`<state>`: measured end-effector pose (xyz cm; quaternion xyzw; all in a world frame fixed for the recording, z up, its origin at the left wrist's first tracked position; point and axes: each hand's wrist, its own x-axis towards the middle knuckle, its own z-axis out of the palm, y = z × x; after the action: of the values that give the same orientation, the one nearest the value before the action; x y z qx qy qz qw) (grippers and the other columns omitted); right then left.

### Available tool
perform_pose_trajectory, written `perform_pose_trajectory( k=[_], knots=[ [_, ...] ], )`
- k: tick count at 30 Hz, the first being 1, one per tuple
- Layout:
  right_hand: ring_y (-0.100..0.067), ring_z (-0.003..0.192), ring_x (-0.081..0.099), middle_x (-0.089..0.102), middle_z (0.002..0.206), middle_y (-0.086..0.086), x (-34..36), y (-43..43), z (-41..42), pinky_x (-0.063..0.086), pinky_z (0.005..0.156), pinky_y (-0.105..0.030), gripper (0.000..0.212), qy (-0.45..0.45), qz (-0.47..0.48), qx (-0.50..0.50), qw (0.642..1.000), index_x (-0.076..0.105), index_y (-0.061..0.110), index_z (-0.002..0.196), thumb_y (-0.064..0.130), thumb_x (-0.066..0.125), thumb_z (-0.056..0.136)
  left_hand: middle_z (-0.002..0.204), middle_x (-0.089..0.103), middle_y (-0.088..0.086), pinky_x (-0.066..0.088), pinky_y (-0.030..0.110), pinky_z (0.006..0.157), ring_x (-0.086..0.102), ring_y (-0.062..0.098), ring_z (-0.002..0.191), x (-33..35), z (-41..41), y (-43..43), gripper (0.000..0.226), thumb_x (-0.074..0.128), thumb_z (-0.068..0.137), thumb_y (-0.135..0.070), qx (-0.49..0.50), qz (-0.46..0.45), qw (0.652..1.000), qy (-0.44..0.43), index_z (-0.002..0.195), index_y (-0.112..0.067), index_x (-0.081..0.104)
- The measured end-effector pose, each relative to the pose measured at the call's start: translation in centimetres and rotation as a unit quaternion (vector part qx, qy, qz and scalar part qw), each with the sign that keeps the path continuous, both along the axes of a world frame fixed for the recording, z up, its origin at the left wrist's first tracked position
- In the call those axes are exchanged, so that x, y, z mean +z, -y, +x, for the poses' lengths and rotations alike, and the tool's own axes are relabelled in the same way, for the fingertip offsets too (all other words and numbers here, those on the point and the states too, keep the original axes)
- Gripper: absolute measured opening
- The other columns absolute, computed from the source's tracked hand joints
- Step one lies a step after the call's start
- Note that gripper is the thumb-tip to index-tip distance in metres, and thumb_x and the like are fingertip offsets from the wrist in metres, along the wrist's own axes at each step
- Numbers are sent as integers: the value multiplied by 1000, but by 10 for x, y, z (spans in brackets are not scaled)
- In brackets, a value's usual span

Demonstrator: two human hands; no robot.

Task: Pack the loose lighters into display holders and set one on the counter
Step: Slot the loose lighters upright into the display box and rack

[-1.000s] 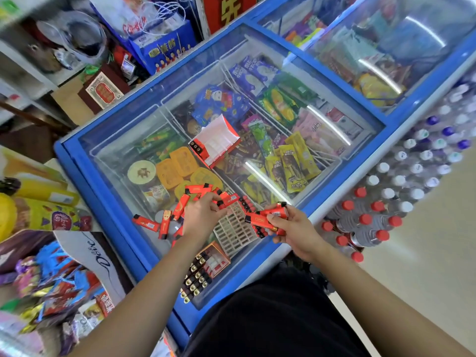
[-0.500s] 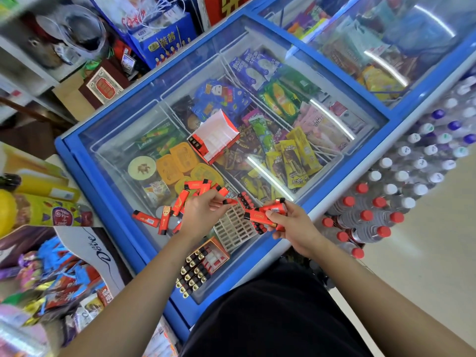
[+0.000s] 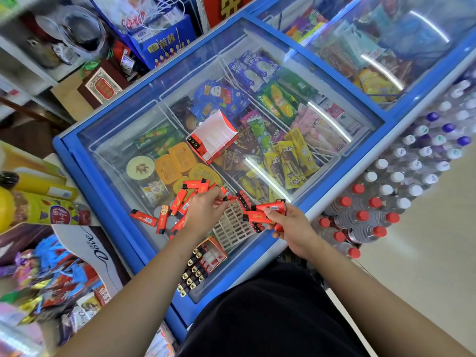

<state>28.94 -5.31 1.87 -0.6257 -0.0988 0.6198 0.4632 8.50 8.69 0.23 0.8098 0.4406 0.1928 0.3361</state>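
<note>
Shop freezer lid [image 3: 85, 173]: loose lighters [image 3: 177, 202] lie scattered near its front edge, beside a white grid holder [image 3: 231, 228]. Over the holder, the left hand [image 3: 203, 210] pinches a single lighter [image 3: 224, 194]; the right hand [image 3: 293, 228] grips a bundle of lighters [image 3: 260, 217].

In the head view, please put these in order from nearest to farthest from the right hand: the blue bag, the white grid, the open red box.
From the right hand:
1. white grid, just to its left, almost touching.
2. open red box, farther up, near the picture's middle.
3. blue bag, at the top, farthest.
</note>
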Motion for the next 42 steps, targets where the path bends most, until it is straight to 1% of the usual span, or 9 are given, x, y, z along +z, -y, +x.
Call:
perform_pose_trajectory(
  k=[5,9,12,14,16,18,28,34,42],
  knots=[
    [-18,68,56,67,85,-13,1,2,-1,48,56,-25,27,-14,16,9,1000,71,11,114,26,74,91,75,71,-4,63,40,70,71,15,74,-4,10,-4,21,86,81,-19,2,-27,998,-57,78,-14,66],
    [-20,71,54,63,80,-10,4,1,-3,47,56,-24,31,-29,46,17,998,68,7,115,25,74,91,98,72,-6,59,38,81,68,17,93,7,16,3,17,78,84,-18,15,-22,994,-103,101,-21,75],
    [-15,67,55,63,76,-6,7,0,-4,46,55,-22,36,-37,65,24,997,65,1,118,24,73,91,97,71,-5,55,26,76,64,9,86,28,14,21,19,68,87,-9,50,5,999,1,104,-15,75],
    [-13,64,56,63,74,-5,11,-1,-5,47,55,-22,31,-36,71,33,996,68,4,110,25,74,88,94,74,-7,54,21,76,67,4,83,41,14,33,16,67,93,-14,30,-123,990,53,105,-18,77],
    [-13,65,57,64,73,-4,15,-2,-5,47,55,-22,27,-38,75,42,996,69,9,103,27,75,84,95,75,-5,60,35,79,72,13,86,44,13,41,18,70,94,-30,9,-271,960,74,111,-28,75],
    [-14,67,58,64,75,-5,17,-4,-7,48,56,-23,26,-38,76,50,995,69,10,101,27,76,82,96,76,0,62,47,80,73,23,87,42,10,46,20,74,93,-31,29,-317,944,87,113,-30,74],
    [-15,61,61,63,74,-9,18,-3,-6,49,53,-24,14,-45,51,-29,997,61,5,106,6,68,93,90,74,11,60,38,87,73,29,91,47,-7,49,12,78,89,-19,195,-290,922,168,100,-18,73],
    [-19,66,66,68,76,-12,19,-4,3,57,59,-26,11,-72,41,-48,995,61,5,107,3,62,97,84,74,3,60,41,81,71,25,82,47,-33,53,22,69,96,-18,175,-235,945,143,100,-39,76],
    [-19,70,67,68,81,-12,12,-2,3,57,65,-27,14,-72,31,-58,995,63,3,109,0,63,95,79,73,-2,57,17,74,70,5,73,37,-25,59,24,76,90,-9,118,-171,976,67,113,-15,75]
  ],
)
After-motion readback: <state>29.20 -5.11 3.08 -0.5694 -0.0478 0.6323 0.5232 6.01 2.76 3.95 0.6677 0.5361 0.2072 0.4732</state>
